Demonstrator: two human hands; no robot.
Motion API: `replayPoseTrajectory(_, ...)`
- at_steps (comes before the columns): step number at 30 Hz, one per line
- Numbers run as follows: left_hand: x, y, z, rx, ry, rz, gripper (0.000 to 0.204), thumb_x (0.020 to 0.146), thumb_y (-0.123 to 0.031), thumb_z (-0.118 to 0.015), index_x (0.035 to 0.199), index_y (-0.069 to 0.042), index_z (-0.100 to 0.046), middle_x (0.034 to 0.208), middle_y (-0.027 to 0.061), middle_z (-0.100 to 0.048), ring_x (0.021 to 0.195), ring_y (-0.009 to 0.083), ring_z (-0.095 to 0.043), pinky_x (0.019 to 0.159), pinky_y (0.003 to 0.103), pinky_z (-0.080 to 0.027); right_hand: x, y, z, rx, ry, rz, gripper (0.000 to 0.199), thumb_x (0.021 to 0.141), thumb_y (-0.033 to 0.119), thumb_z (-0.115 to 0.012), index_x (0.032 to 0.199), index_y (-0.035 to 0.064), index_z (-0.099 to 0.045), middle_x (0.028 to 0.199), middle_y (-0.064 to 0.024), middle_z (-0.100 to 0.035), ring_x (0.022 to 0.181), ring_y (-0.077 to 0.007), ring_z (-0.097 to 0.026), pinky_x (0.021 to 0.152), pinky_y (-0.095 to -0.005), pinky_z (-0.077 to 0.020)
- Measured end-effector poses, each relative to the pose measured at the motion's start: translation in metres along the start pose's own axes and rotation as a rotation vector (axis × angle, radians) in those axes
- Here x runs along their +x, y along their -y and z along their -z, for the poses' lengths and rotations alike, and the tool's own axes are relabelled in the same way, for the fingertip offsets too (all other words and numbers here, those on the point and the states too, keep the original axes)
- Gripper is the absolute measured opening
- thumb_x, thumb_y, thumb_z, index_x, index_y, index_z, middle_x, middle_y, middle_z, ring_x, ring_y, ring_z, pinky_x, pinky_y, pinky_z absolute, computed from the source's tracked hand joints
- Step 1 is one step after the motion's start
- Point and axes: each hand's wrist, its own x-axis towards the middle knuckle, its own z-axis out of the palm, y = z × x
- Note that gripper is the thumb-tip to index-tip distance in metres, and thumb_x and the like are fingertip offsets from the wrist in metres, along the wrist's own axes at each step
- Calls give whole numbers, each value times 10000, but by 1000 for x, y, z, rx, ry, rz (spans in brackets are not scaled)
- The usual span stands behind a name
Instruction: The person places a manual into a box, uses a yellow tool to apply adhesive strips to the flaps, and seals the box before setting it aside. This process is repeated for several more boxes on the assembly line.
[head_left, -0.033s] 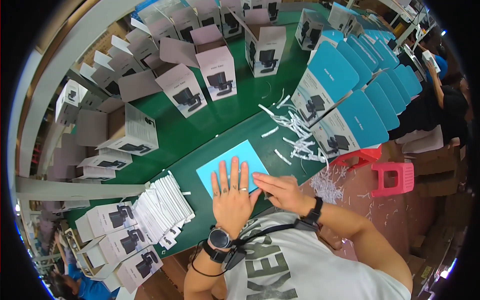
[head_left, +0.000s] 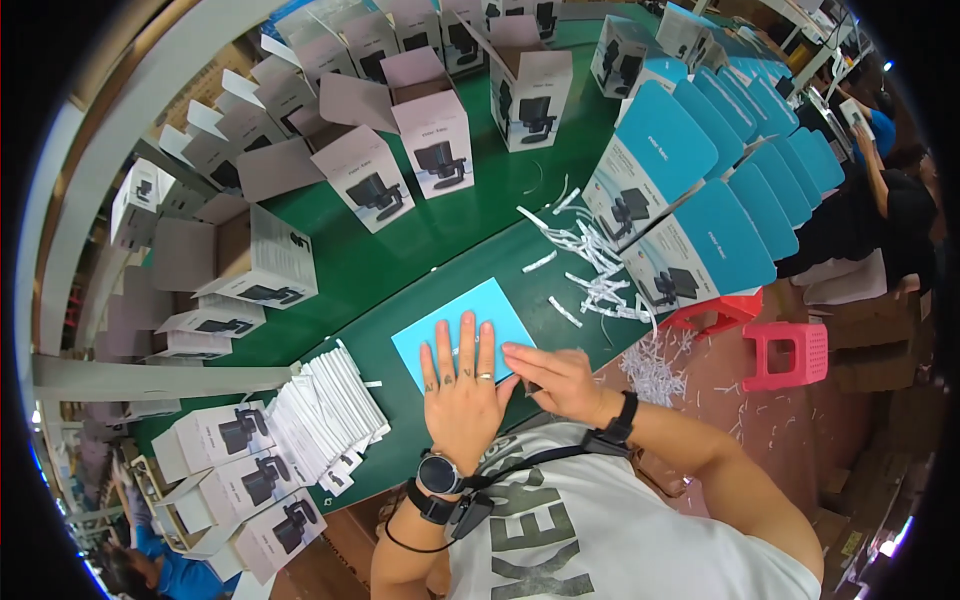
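A light-blue rectangular panel (head_left: 487, 306) lies at a slant on the green table in front of me. I cannot tell whether it is a loose card or the top of a box. Flat across it rests my left hand (head_left: 463, 395), open, its fingers spread and covering part of the print. At the panel's right near corner is my right hand (head_left: 560, 380), its fingers closed together, the index fingertip on the blue edge. The thumb of that hand is partly hidden.
Left of the panel sits a stack of folded white papers (head_left: 330, 410). Open printed boxes (head_left: 440, 150) stand beyond. To the right are blue-flapped boxes (head_left: 720, 230) and white paper shreds (head_left: 600, 260). A pink stool (head_left: 785, 357) stands on the floor; a co-worker (head_left: 860, 200) is farther right.
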Motion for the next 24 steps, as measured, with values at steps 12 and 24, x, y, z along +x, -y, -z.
replayPoseTrajectory(12, 26, 61, 24, -150, 89, -90, 929, 754, -573, -846, 1551, -210, -538, 1567, 372, -344, 1393, 550, -386, 1184, 649, -289, 30, -25, 6, 158, 53, 37, 287, 870, 156, -832, 1156, 150, -800, 1254, 6, -773, 851, -168, -766, 654, -312, -567)
replayPoseTrajectory(24, 126, 58, 15, -234, -6, -41, 848, 754, -538, -836, 1481, -161, -617, 1418, 375, -476, 1276, 533, -475, 1098, 601, -357, -27, -83, 39, 316, -105, -649, 155, 969, 126, -742, 1099, 52, -784, 1092, -130, -791, 882, -227, -774, 748, -309, -585)
